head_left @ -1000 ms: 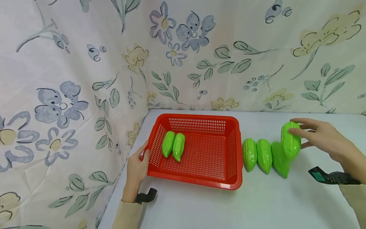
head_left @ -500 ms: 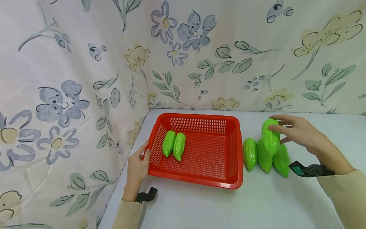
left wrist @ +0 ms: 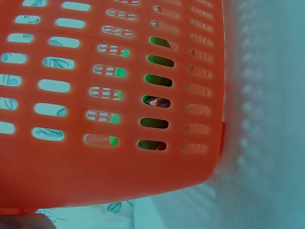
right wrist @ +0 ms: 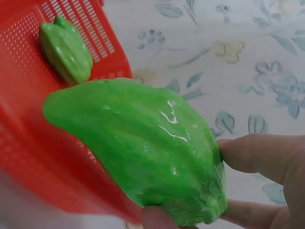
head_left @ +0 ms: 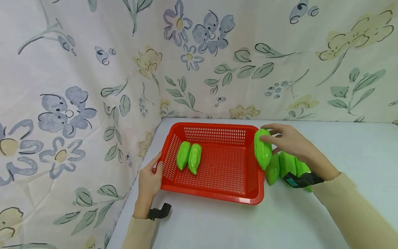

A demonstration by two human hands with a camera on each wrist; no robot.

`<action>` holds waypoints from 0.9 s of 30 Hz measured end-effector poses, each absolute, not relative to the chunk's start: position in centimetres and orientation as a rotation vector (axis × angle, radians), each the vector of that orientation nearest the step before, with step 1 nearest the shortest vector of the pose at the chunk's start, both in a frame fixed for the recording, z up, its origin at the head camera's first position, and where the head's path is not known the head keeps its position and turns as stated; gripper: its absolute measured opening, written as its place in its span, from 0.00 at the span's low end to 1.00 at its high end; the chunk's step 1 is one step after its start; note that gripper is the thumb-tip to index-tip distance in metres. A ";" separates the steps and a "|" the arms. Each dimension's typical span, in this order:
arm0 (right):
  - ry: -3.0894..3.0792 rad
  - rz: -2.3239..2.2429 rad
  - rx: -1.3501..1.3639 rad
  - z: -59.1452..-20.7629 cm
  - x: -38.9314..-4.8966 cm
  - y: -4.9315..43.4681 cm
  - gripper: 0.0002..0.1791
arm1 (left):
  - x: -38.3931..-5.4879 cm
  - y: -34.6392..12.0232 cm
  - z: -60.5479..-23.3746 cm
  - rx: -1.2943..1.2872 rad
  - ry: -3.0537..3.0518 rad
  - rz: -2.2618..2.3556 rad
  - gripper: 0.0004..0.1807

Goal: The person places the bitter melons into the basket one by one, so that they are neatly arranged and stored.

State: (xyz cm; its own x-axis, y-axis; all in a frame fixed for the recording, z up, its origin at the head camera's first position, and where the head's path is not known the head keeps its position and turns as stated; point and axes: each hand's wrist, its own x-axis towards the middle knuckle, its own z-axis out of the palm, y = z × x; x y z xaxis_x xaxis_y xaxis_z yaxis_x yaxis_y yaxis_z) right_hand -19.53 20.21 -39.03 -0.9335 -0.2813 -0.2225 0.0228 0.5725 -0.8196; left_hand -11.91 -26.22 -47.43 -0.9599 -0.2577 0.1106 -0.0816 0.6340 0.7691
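My right hand (head_left: pixel 292 140) pinches a glossy green starfruit (head_left: pixel 262 148) over the right rim of a red plastic basket (head_left: pixel 217 197). In the right wrist view the held starfruit (right wrist: pixel 138 143) has ribbed sides and a tapered tip, with thumb and fingertips at its broad end. My left hand (head_left: pixel 150 178) grips the basket's left rim. Inside, two more green starfruits (head_left: pixel 194 159) lie side by side near the left wall. Outside the basket's right side, several starfruits (head_left: pixel 273 169) lie in a row, partly covered by my right hand and wrist.
A white table (head_left: pixel 217 228) lies under everything. Behind it and to the left hangs a floral cloth (head_left: pixel 242 79). A slotted basket wall (left wrist: pixel 109 162) fills much of the left wrist view. Each wrist wears a black band, the right wristband (head_left: pixel 304 180) above the starfruit row.
My right hand has carried the held starfruit leftward, past the row on the table, to the basket's right rim. The left hand and the basket have stayed in place.
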 end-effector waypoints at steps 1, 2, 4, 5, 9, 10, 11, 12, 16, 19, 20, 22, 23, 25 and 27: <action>2.476 -1.310 -0.221 -39.0 -19.5 19.7 0.38 | -11.9 -26.2 -47.4 0.278 -2.643 -1.233 0.24; 2.474 -1.317 -0.232 -39.0 -19.6 19.3 0.37 | -11.9 -26.2 -47.4 0.279 -2.642 -1.235 0.24; 2.464 -1.335 -0.256 -38.9 -19.6 18.4 0.36 | -11.9 -26.2 -47.4 0.277 -2.637 -1.235 0.24; 2.460 -1.340 -0.267 -38.9 -19.7 17.9 0.36 | -12.0 -26.2 -47.4 0.277 -2.636 -1.235 0.24; 2.444 -1.335 -0.291 -38.7 -19.9 16.2 0.35 | -11.9 -26.1 -47.4 0.275 -2.636 -1.216 0.24; 2.436 -1.337 -0.292 -38.7 -20.0 15.8 0.36 | -12.0 -26.2 -47.3 0.276 -2.635 -1.214 0.24; 2.429 -1.336 -0.293 -38.7 -20.1 15.4 0.36 | -12.0 -26.2 -47.4 0.278 -2.633 -1.211 0.24; 2.420 -1.339 -0.292 -38.7 -20.3 15.1 0.36 | -12.0 -26.2 -47.4 0.278 -2.632 -1.206 0.24; 2.375 -1.373 -0.284 -38.9 -20.8 13.6 0.36 | -12.0 -26.3 -47.4 0.273 -2.628 -1.214 0.24; 2.342 -1.395 -0.289 -39.3 -21.3 12.6 0.35 | -12.0 -26.3 -47.5 0.265 -2.627 -1.223 0.24; 2.332 -1.401 -0.287 -39.4 -21.4 12.3 0.35 | -12.0 -26.3 -47.5 0.263 -2.627 -1.222 0.24; 2.312 -1.410 -0.280 -39.6 -21.7 11.5 0.34 | -12.0 -26.3 -47.6 0.266 -2.625 -1.226 0.24; 2.309 -1.411 -0.277 -39.6 -21.8 11.1 0.34 | -12.0 -26.3 -47.6 0.265 -2.623 -1.228 0.24; 2.308 -1.413 -0.271 -39.6 -22.0 10.2 0.33 | -12.0 -26.3 -47.6 0.268 -2.623 -1.233 0.24; 2.314 -1.406 -0.267 -39.4 -22.0 9.4 0.33 | -12.0 -26.3 -47.6 0.269 -2.618 -1.240 0.24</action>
State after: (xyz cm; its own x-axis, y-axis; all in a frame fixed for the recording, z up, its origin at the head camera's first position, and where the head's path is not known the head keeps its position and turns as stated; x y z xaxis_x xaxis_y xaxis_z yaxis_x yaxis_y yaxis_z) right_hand -21.99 9.40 -39.36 -0.8943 -0.3708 -0.2505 0.0513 0.4711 -0.8806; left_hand -11.98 -26.26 -47.58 -0.9561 -0.2628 0.1296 -0.0662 0.6247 0.7781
